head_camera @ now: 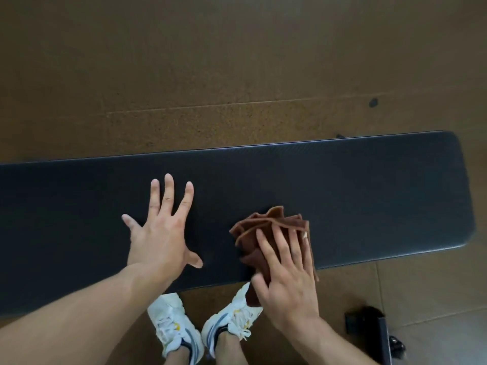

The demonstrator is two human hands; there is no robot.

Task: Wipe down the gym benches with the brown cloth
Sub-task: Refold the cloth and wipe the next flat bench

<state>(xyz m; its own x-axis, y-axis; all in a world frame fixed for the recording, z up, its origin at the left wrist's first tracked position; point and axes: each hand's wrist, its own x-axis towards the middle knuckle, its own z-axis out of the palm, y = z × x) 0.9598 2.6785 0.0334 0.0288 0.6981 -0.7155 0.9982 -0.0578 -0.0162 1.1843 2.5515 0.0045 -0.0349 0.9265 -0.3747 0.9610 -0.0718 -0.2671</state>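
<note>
Left hand [160,233]: flat, fingers spread, braced on surface [369,196].
Right hand [287,275]: straight fingers pressing brown cloth [266,227], lower centre.
Progress: wiping underway; finished share unclear.

I count one worktop [342,196], a long black padded one. On it lies one brown cloth [266,230], folded into several layers. I have two hands in sight: my left hand [160,233] with all five fingers [168,191] spread, and my right hand [287,280] on the cloth, five fingers as well. Below the pad's near edge are my two white shoes [174,327]. One black frame piece [369,325] shows on the floor [237,61] at lower right, and two dark spots [373,102] mark the floor beyond the pad.
</note>
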